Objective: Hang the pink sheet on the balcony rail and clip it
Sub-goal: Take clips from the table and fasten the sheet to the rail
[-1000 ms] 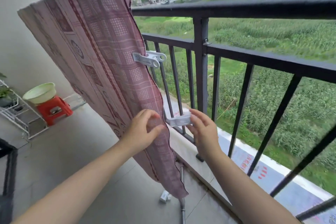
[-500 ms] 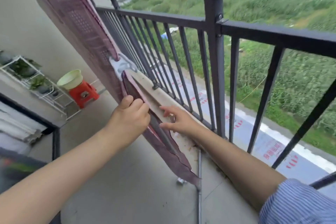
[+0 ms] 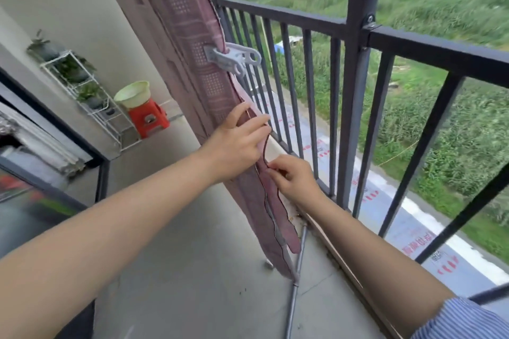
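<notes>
The pink patterned sheet [image 3: 181,25] hangs down from the dark balcony rail [image 3: 429,44], seen nearly edge-on. A white plastic clip [image 3: 234,59] grips its edge at mid height. Below the clip, my left hand [image 3: 237,146] holds the sheet's edge with fingers curled round it. My right hand [image 3: 294,179] pinches the same edge a little lower, close to the rail's bars. No clip shows in either hand.
A metal pole [image 3: 296,278] lies on the concrete floor below the sheet's lower corner. A red stool [image 3: 148,118] with a pale green basin [image 3: 133,93] stands at the far wall beside a white plant rack [image 3: 82,85]. A dark door frame [image 3: 102,173] is at left.
The view has swung left along the rail. My right hand, which held a white clip at the sheet's edge a second ago, now pinches the fabric. My left hand has shifted up the edge.
</notes>
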`<state>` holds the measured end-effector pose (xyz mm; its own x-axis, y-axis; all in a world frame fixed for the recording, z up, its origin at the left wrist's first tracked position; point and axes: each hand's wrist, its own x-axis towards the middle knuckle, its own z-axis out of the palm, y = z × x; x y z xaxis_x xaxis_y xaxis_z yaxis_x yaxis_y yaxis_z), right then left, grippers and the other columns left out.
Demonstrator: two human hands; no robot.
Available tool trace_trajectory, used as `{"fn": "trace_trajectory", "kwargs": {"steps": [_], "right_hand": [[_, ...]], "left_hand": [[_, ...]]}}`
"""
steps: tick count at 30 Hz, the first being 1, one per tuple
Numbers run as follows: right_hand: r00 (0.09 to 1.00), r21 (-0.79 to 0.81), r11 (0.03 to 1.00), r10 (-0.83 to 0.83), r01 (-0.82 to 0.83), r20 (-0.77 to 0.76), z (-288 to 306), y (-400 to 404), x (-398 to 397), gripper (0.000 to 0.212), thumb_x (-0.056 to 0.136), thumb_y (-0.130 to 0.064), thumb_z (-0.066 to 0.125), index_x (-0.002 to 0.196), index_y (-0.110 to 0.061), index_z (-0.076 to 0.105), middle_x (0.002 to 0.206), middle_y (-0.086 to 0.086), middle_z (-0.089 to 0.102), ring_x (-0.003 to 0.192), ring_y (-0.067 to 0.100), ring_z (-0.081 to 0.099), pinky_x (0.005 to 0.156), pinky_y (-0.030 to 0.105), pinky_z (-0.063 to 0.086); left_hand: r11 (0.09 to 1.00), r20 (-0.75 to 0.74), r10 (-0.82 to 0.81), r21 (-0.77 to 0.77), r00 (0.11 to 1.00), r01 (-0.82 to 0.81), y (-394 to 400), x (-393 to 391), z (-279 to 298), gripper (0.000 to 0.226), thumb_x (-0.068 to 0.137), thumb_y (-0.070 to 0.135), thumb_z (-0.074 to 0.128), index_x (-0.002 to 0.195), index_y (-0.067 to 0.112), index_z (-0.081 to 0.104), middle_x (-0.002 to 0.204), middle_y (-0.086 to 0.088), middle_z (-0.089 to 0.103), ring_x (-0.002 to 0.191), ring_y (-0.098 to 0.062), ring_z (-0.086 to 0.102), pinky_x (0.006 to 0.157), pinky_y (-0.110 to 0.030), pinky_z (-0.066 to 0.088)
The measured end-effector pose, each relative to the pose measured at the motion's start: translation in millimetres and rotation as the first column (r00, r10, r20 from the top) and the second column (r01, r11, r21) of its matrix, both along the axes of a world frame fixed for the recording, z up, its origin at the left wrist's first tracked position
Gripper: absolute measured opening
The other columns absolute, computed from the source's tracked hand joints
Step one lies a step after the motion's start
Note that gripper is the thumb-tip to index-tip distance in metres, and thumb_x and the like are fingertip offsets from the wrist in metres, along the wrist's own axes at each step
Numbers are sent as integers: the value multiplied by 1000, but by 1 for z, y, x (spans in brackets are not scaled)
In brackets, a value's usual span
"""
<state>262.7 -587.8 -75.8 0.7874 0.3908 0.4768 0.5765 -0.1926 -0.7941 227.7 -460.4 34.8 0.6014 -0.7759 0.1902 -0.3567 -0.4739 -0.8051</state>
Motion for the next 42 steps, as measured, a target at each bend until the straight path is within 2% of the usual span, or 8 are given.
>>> {"fn": "trace_trajectory", "kwargs": {"steps": [3, 8, 11, 17, 23, 28, 37, 42], "right_hand": [[999, 32, 999, -23, 24, -40, -7, -1, -7, 11, 72, -3, 59, 71, 4, 67, 64, 19, 64, 70, 13, 49, 62, -3, 33], [980, 54, 993, -93, 105, -177, -20, 9, -11, 8, 77, -2, 62, 76, 3, 69, 72, 21, 67, 69, 20, 58, 60, 12, 35], [974, 56, 993, -87, 101, -209, -18, 13, -17, 11, 80, -7, 61, 80, 2, 68, 74, 19, 65, 72, 28, 58, 66, 29, 40], [924, -116, 978, -201, 172, -326, -36, 20, -18, 11, 78, -5, 58, 80, 0, 67, 81, 20, 66, 81, 30, 58, 65, 28, 33], [903, -87, 975, -223, 205, -366, -48, 16, -18, 12, 76, -6, 62, 71, 4, 66, 75, 21, 67, 75, 33, 59, 69, 36, 43], [902, -56, 972, -233, 229, -363, -47, 15, -20, 9, 76, -4, 62, 75, 3, 67, 78, 21, 68, 77, 31, 60, 70, 34, 43], [826, -18, 996, -81, 86, -557, -45, -10, -18, 17, 80, -10, 47, 97, -13, 49, 68, 3, 48, 54, 16, 43, 44, 12, 35], [862, -128, 991, -23, -49, -506, -53, -44, -19, 49, 79, -17, 32, 126, -7, 33, 99, 7, 44, 89, 20, 43, 68, 24, 36]], "left_hand": [[999, -69, 31, 47, 997, -28, -7, 7, 0, 44, 76, -1, 39, 45, 22, 60, 93, -8, 74, 96, -26, 69, 95, -48, 26], [994, -154, 68, 99, 986, -53, -15, 14, 14, 28, 50, -8, 45, 41, 17, 51, 41, 2, 48, 47, -18, 54, 73, -35, 29], [994, -220, 43, 103, 974, -21, -12, 15, 20, 29, 48, -6, 37, 42, 19, 49, 41, 3, 48, 46, -17, 53, 62, -29, 25], [997, -146, 48, 65, 988, -39, -13, 8, 21, 33, 52, -6, 29, 50, 17, 52, 45, 3, 49, 46, -17, 51, 61, -26, 23], [948, -143, 215, 266, 966, -172, -20, -1, -22, 25, 54, 16, 43, 45, 25, 65, 50, 9, 58, 59, -15, 62, 88, -38, 32], [910, -237, 315, 352, 919, -221, -21, 4, -51, 6, 46, 38, 68, 45, 32, 68, 54, 15, 60, 63, -7, 61, 84, -33, 30], [980, -318, 191, 114, 928, -163, -19, 12, -47, 31, 51, 6, 31, 33, 18, 52, 41, 6, 49, 44, -15, 53, 60, -27, 20], [996, -281, 85, -3, 956, -90, -11, 17, -56, 30, 52, -1, 34, 35, 18, 49, 42, 3, 47, 43, -16, 51, 60, -26, 20]]}}
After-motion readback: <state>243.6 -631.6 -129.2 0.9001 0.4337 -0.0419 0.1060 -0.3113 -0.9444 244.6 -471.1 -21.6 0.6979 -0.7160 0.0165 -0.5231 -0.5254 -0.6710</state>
